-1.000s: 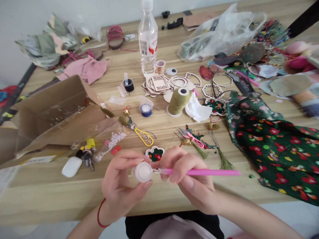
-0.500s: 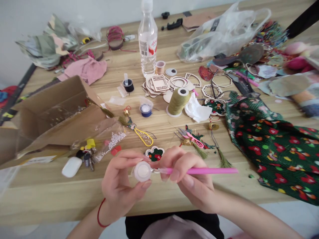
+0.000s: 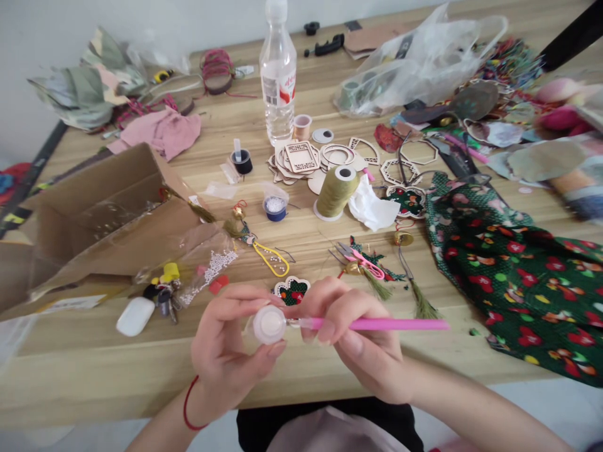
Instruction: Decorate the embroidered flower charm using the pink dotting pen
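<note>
Near the desk edge [image 3: 117, 383], the left hand [image 3: 221, 348] pinches a round white piece [image 3: 269, 324], the right hand [image 3: 370, 355] a pink stick [image 3: 405, 324]; beyond, a blue tub [image 3: 276, 215] (white bits inside).

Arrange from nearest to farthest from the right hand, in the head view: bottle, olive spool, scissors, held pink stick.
From the right hand:
1. Held pink stick, between its fingers.
2. Scissors, just beyond.
3. Olive spool, farther back.
4. Bottle, farthest, back left.
</note>
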